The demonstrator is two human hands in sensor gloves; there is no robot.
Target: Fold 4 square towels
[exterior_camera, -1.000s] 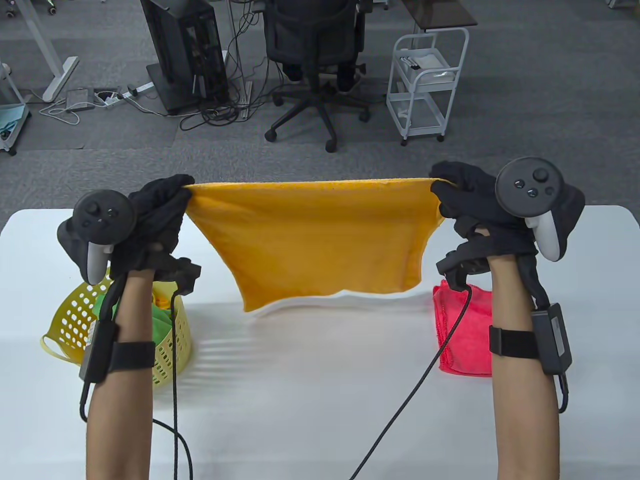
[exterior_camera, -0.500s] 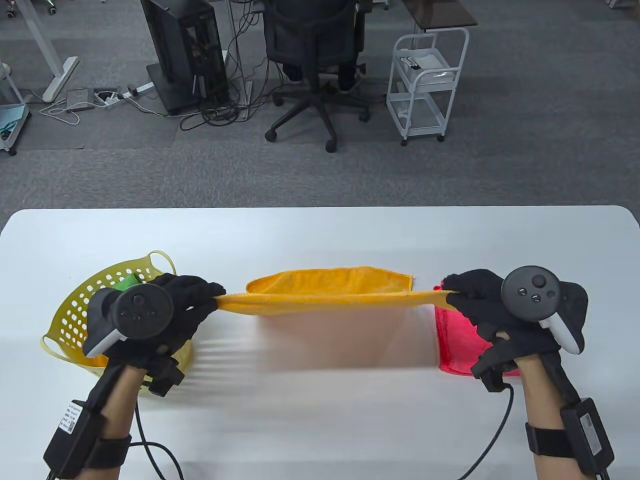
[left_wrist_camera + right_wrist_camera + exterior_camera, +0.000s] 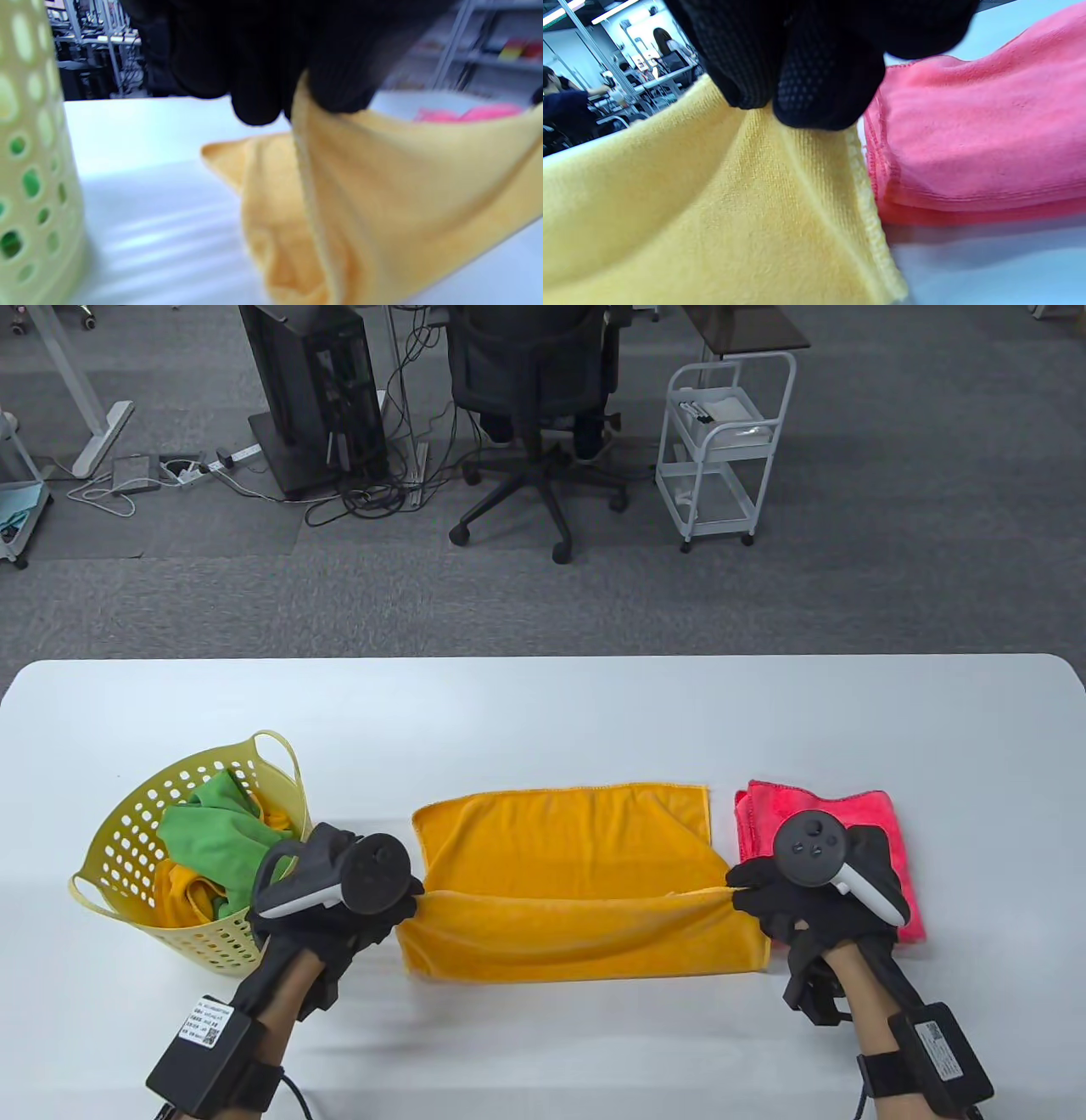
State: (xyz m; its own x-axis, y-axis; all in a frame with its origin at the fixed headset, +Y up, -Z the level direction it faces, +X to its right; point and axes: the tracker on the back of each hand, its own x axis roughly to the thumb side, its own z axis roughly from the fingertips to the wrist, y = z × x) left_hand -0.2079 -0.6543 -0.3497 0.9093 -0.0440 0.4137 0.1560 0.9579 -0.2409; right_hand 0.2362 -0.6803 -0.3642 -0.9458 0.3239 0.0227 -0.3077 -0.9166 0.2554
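An orange towel (image 3: 564,848) lies spread on the white table (image 3: 543,704), its far part flat and its near edge lifted. My left hand (image 3: 405,901) pinches the towel's near left corner, and in the left wrist view the fingertips (image 3: 258,101) pinch the orange towel (image 3: 382,203). My right hand (image 3: 740,891) pinches the near right corner; the right wrist view shows the fingertips (image 3: 818,101) on the orange towel (image 3: 712,203). A folded red towel (image 3: 857,823) lies just right of it, also the red towel (image 3: 975,152) in the right wrist view. A yellow basket (image 3: 127,848) at left holds a green towel (image 3: 212,836) and orange cloth.
The basket wall (image 3: 29,161) stands close to my left hand. Beyond the table's far edge are an office chair (image 3: 530,407), a computer tower (image 3: 314,390) with cables and a white cart (image 3: 721,441) on grey carpet.
Both hands came down from holding the orange towel stretched in the air, laid its far part on the table and drew the pinched edge towards the near side.
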